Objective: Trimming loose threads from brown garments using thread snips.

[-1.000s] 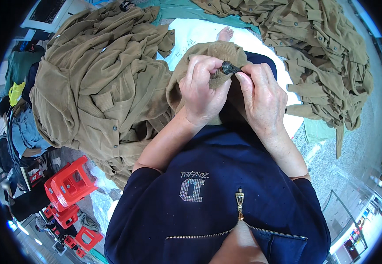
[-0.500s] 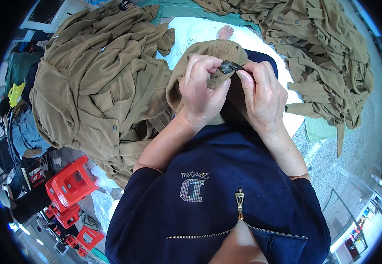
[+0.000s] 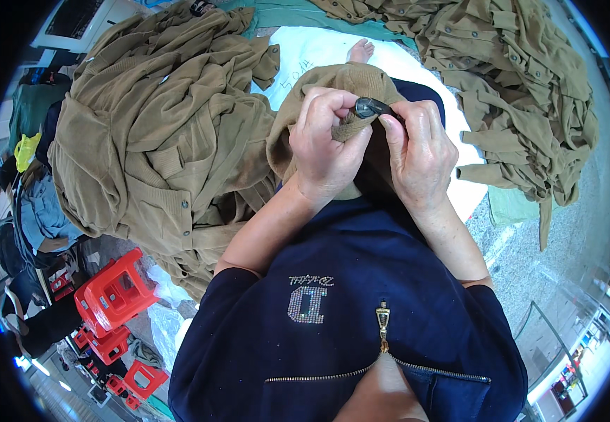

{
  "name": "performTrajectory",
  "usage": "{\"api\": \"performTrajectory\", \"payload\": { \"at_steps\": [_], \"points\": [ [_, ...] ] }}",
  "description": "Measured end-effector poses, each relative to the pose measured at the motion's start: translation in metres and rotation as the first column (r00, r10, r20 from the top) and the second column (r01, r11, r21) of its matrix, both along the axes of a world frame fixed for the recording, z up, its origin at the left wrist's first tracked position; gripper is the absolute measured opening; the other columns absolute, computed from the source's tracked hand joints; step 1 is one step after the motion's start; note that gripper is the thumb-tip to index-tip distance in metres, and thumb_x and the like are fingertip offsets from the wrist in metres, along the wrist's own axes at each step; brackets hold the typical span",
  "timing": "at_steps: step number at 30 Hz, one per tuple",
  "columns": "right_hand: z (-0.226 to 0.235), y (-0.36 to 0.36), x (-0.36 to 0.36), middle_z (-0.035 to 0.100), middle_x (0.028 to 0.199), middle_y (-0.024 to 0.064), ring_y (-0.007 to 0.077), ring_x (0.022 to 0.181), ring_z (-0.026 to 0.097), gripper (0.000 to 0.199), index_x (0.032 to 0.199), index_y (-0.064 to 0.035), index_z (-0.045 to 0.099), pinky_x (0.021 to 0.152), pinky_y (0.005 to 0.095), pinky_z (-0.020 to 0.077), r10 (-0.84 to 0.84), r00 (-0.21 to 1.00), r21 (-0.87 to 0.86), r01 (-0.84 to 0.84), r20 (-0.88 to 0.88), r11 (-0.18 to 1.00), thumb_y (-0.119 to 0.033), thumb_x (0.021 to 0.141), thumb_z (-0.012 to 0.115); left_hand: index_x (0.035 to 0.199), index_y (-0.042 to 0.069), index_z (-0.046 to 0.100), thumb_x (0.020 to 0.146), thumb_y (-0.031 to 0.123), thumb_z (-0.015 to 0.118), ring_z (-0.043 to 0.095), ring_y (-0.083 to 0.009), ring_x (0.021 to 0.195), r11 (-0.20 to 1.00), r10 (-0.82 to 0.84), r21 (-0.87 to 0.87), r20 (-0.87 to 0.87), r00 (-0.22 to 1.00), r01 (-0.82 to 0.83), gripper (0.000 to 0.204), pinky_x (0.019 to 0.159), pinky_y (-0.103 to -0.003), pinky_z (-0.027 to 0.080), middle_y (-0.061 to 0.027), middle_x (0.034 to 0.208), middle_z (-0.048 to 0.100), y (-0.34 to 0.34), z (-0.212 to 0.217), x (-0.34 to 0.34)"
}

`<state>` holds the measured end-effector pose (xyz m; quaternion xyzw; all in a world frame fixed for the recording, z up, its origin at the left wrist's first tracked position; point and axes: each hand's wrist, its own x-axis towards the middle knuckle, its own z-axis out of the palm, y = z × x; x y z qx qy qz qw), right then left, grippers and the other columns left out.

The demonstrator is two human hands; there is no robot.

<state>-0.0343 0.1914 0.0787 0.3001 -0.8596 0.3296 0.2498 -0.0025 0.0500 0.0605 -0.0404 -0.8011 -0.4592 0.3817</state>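
Note:
A brown knit cardigan (image 3: 350, 79) lies bunched over my lap. My left hand (image 3: 327, 141) pinches a folded ribbed edge of it, with a round dark button (image 3: 366, 107) standing up at the fingertips. From the right, my right hand (image 3: 423, 151) is closed on a small black tool (image 3: 385, 110), whose tip meets the button. Most of the tool is hidden by my fingers, so its exact kind cannot be made out. Both hands are close together over the cardigan.
Heaps of brown buttoned cardigans lie at my left (image 3: 143, 141) and far right (image 3: 516, 91). A white sheet (image 3: 298, 53) is spread under my legs, with a bare foot (image 3: 361, 50) on it. Red plastic stools (image 3: 116, 295) stand at the lower left beside clear plastic bags (image 3: 168, 316).
The black tool has shifted slightly and shows more of its length beside the button. My hands and the cardigan have hardly moved.

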Motion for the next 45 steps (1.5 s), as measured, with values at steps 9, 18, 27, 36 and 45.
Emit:
{"api": "performTrajectory", "payload": {
  "at_steps": [9,18,27,36,45],
  "points": [
    [-0.002,0.001,-0.002,0.055,0.081,0.0064,0.0208,0.068,0.061,0.018,0.093,-0.0054,0.06,0.056,0.0313,0.0484,0.01,1.0,-0.003,-0.01,-0.012,1.0,-0.019,0.086,0.07,0.094,0.004,0.058,0.066,-0.007,0.072,0.053,-0.0141,0.07,1.0,0.004,0.016,0.033,0.999,-0.005,0.033,0.062,-0.025,0.046,-0.006,0.088,0.056,0.002,0.002,0.0],
    [-0.003,0.002,-0.003,0.057,0.079,0.0061,0.0204,0.068,0.061,0.017,0.09,-0.0054,0.061,0.056,0.0308,0.0484,0.029,0.999,-0.033,-0.03,-0.029,0.999,-0.018,0.085,0.071,0.093,0.004,0.058,0.065,-0.005,0.074,0.057,-0.0169,0.069,1.0,0.004,0.021,0.049,0.999,-0.005,0.034,0.063,-0.027,0.049,-0.0067,0.085,0.056,0.002,0.002,-0.001],
    [-0.004,0.003,-0.006,0.056,0.076,0.0048,0.0207,0.066,0.061,0.016,0.085,-0.0064,0.061,0.055,0.0319,0.0473,0.019,0.998,-0.015,-0.02,-0.062,1.0,-0.018,0.084,0.072,0.094,0.003,0.058,0.064,-0.006,0.073,0.056,-0.0171,0.07,1.0,-0.01,0.024,0.061,0.998,0.008,0.035,0.063,-0.027,0.049,-0.0071,0.085,0.056,0.003,-0.001,-0.002],
    [0.007,0.011,-0.003,0.059,0.078,0.0056,0.0222,0.063,0.062,0.015,0.086,-0.0058,0.063,0.052,0.0329,0.0472,0.027,0.975,-0.038,-0.019,0.22,0.999,-0.02,0.089,0.068,0.095,0.004,0.057,0.063,-0.007,0.073,0.058,-0.0195,0.07,0.999,0.001,-0.047,0.024,1.0,0.0,0.038,0.063,-0.029,0.05,-0.0075,0.086,0.057,0.002,-0.005,-0.006],
    [0.003,0.01,-0.004,0.061,0.08,0.0062,0.022,0.066,0.063,0.016,0.088,-0.0056,0.064,0.053,0.0329,0.048,0.051,0.967,-0.047,-0.04,0.248,0.998,-0.021,0.09,0.067,0.095,0.004,0.056,0.063,-0.009,0.074,0.054,-0.0202,0.074,0.99,-0.021,-0.142,-0.071,0.997,0.011,0.039,0.062,-0.028,0.044,-0.008,0.088,0.058,0.0,-0.014,-0.007]
  ]
}}
